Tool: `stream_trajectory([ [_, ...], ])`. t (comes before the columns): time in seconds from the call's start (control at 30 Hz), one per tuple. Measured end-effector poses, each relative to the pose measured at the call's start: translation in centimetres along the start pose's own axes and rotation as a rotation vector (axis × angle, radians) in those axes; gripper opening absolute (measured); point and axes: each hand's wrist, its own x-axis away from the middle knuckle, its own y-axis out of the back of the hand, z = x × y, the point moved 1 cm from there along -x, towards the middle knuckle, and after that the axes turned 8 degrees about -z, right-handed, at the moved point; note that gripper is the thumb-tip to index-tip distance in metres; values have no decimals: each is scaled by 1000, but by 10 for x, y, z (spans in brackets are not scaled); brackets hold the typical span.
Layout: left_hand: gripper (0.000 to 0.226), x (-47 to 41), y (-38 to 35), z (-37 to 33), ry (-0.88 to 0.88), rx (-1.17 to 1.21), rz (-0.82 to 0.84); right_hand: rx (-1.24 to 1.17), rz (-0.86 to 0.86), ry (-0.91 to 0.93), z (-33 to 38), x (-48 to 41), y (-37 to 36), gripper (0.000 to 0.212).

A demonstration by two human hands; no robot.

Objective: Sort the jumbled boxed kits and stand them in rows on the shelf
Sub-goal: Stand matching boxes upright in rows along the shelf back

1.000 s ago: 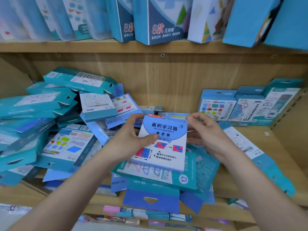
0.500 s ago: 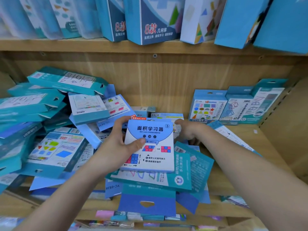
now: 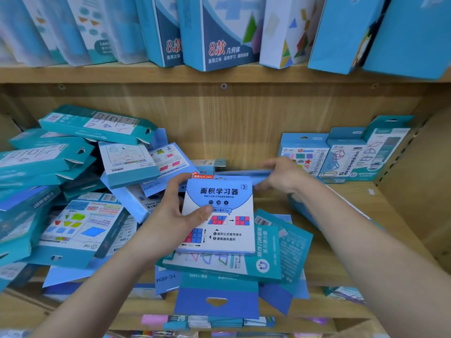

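A flat white-and-blue cardboard kit box printed with pink and blue grid squares (image 3: 219, 215) is sitting face up in the middle of the wooden shelf (image 3: 341, 240), lying over a teal-edged flat box (image 3: 244, 264) that is resting on a blue box with a hanging-hole tab (image 3: 216, 301). The left hand (image 3: 175, 215) is holding it in a closed grip, thumb pressing on the printed face and fingers curling round the left edge and top corner. Just behind it, the right hand (image 3: 283, 176) is closing its grip on a thin light-blue flat box (image 3: 244, 173), which is blurred and held edge-on above the shelf board. To the left, a jumbled heap of teal and blue boxed kits (image 3: 73, 179) is leaning and overlapping in several layers. At the right rear, three blue and teal boxes (image 3: 346, 154) are standing upright in a row against the back panel, close to the right hand. On the upper shelf board (image 3: 146, 74), taller blue and white boxes (image 3: 219, 32) are standing side by side, some tilting.
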Motion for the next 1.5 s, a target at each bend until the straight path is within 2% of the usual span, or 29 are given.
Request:
stream_trajectory([
  [0.1, 53, 1, 0, -1, -7, 12, -3, 155, -280, 196, 14, -1, 9, 23],
  [0.17, 54, 2, -1, -2, -10, 22, 1, 214, -361, 262, 18, -8, 11, 16],
  [0.53, 57, 4, -1, -8, 0, 66, -8, 615, -389, 292, 24, -69, 31, 21],
  [0.63, 56, 5, -2, -10, -9, 55, -24, 680, -459, 350, 25, -62, 28, 19],
  [0.7, 56, 5, -1, -11, -9, 34, -35, 664, -505, 423, 25, -53, 28, 26],
  [0.77, 56, 5, -1, -12, -7, 24, -40, 627, -482, 504, 22, -47, 28, 37],
  [0.87, 55, 6, 0, -13, 3, 48, -35, 700, -372, 628, 10, -48, 20, 40],
  [0.97, 54, 8, 0, -18, 13, 84, -24, 796, -340, 626, -3, -53, 14, 44],
  [1.1, 53, 6, 1, -19, 45, 122, -16, 803, -356, 605, -1, -53, 13, 47],
  [1.2, 54, 6, 2, -19, 66, 134, -19, 693, -356, 593, 6, -40, 14, 44],
  [1.27, 52, 6, 3, -19, 69, 150, -29, 443, -345, 555, 13, -22, 12, 41],
  [1.3, 52, 5, 3, -19, 70, 162, -35, 270, -262, 477, 19, -11, 12, 39],
  [1.4, 50, 6, 3, -22, 60, 203, -69, -239, 266, 172, 30, 30, 9, 36],
  [1.43, 49, 6, 3, -24, 51, 225, -88, -352, 395, 129, 30, 40, 6, 33],
  [1.5, 49, 5, 3, -29, 35, 261, -113, -571, 493, 115, 26, 49, 1, 34],
])
